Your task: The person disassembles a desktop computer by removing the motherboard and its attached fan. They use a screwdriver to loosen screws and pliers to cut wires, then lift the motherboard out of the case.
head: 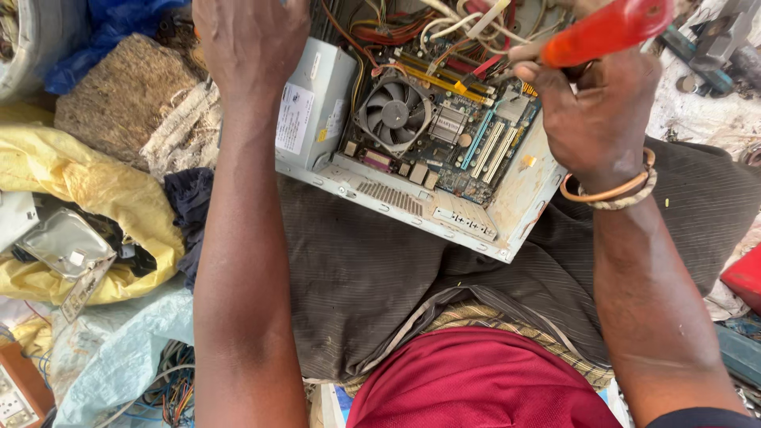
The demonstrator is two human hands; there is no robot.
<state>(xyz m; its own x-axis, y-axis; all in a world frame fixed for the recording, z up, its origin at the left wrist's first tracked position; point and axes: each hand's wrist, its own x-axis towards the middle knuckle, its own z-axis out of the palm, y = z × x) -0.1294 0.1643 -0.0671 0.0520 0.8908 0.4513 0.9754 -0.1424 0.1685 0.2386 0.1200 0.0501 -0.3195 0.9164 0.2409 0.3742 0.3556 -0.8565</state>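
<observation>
Fingers: right hand (594, 111) has its fingers wrapped round a tool with a red handle (606, 30); the left hand's (252, 43) fingers run off the top edge, so whether they are spread or curled I cannot tell.
Left hand: upper left of centre, back of the hand up, lying over the far left end of the case (519, 198), just beside the grey power supply (315, 107).
Right hand: upper right, over the right end of the board (468, 139), wrist ringed by bangles (610, 190).
Tool: handle slants from upper right down to lower left; its working tip is hidden behind the fingers among the wires (396, 28).
Case: open metal computer shell lying on dark cloth (372, 277) across the lap, long axis running from upper left to lower right.
Board: inside the case, with a round fan (395, 112) near its middle and pale slots to the right.
Key relation: board lies directly below and left of the right hand, so the right hand is nearer; the fan sits between the two hands.
Left side: yellow sack (95, 190) with a bent metal plate (67, 250) on it.
Bottom: red garment (476, 380) at lower centre.
</observation>
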